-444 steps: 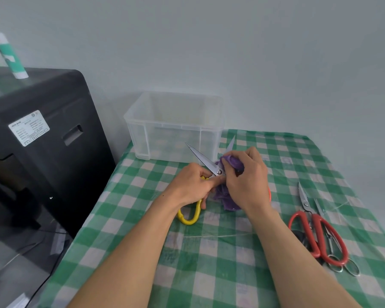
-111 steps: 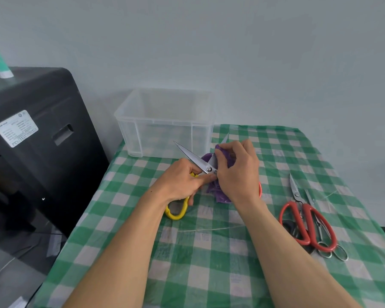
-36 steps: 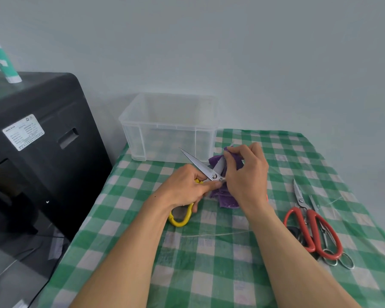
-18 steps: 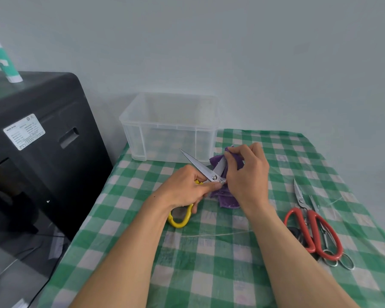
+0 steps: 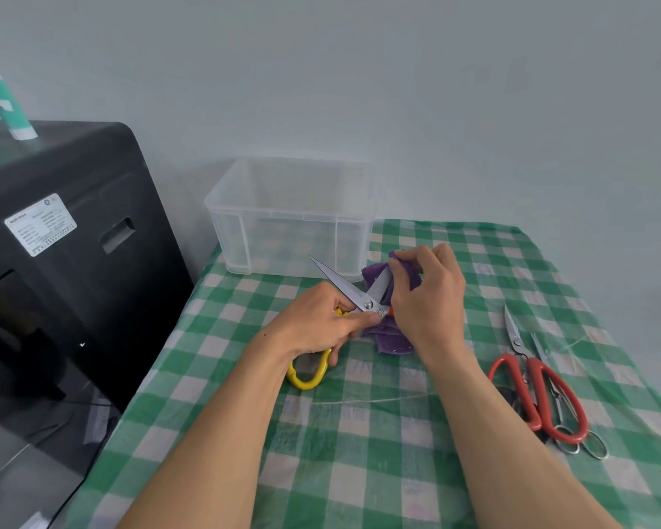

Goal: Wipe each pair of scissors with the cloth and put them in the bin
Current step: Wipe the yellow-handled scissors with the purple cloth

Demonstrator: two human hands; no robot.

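My left hand [image 5: 317,322] grips the yellow-handled scissors [image 5: 344,288] near the pivot, blades spread open and pointing up and away. One blade points left toward the bin; the other runs into the purple cloth [image 5: 388,330]. My right hand [image 5: 428,295] pinches that cloth around the right blade. The yellow handle loop [image 5: 308,372] rests on the table below my left hand. The clear plastic bin [image 5: 291,219] stands at the back, just beyond the blades, and looks empty. Red-handled scissors [image 5: 535,391] and small all-metal scissors [image 5: 565,414] lie at the right.
The table wears a green-and-white checked cover [image 5: 378,452]. A black machine [image 5: 62,238] stands close along the table's left side, with a green-and-white tube [image 5: 4,101] on top. A grey wall runs behind the bin.
My right hand with the cloth has slid up along the right blade, away from the pivot. My left hand and the scissors have stayed in place.
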